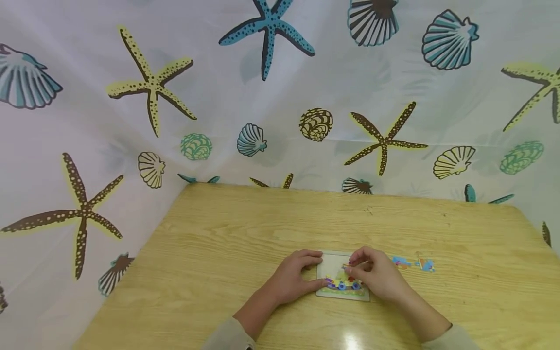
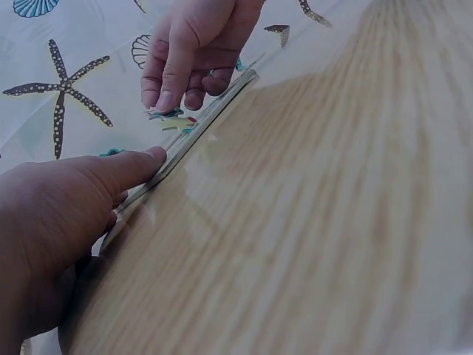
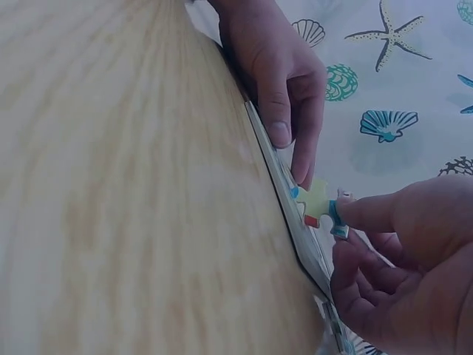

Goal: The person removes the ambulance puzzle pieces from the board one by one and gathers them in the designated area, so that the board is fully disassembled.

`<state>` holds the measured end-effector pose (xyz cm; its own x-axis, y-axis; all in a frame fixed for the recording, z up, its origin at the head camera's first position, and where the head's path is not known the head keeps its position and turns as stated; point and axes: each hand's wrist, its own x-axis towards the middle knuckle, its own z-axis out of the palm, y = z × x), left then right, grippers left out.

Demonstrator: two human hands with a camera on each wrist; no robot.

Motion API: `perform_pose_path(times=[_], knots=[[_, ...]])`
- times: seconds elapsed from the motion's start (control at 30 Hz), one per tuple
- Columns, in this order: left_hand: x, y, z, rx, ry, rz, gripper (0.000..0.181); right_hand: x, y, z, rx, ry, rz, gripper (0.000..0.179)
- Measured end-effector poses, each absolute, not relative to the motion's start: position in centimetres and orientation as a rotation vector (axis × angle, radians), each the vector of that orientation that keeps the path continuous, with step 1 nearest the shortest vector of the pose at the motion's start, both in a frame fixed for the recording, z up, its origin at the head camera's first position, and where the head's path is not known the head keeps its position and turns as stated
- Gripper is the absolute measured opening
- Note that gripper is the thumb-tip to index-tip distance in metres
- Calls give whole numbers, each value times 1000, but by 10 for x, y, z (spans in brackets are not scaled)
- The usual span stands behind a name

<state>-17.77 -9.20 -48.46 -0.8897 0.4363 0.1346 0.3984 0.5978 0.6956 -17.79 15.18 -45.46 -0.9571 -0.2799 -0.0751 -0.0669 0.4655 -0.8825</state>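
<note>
A shallow puzzle tray (image 1: 343,295) with a partly filled train picture lies on the table. My left hand (image 1: 294,277) holds the tray at its left side, thumb over the picture's lower left and fingers at the upper left corner. Between thumb and fingers my right hand (image 1: 379,273) pinches a jigsaw piece (image 3: 316,198), yellow with blue and a bit of red. The piece is tilted over the tray's right half, partly hidden by the fingertips in the head view. Joined pieces with wheels and track fill the tray's lower part; its upper part shows bare, pale backing.
Two loose blue jigsaw pieces, one with pink (image 1: 401,262) and one with orange (image 1: 425,264), lie on the wooden table (image 1: 245,228) right of the tray. A white curtain (image 1: 284,102) printed with starfish and shells hangs behind and beside the table.
</note>
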Motion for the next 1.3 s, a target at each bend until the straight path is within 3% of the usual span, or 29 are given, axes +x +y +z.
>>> perform_pose_path(times=[0.3, 0.77, 1.3], knots=[[-178, -91, -484, 733, 2751, 1195, 60, -178, 168, -449, -423, 2466, -1486, 25], [-177, -92, -485, 727, 2763, 1172, 57, -173, 202, -443, -333, 2180, -1714, 44], [-176, -93, -483, 722, 2749, 1189, 60, -164, 245, -450, -244, 2241, -1664, 47]])
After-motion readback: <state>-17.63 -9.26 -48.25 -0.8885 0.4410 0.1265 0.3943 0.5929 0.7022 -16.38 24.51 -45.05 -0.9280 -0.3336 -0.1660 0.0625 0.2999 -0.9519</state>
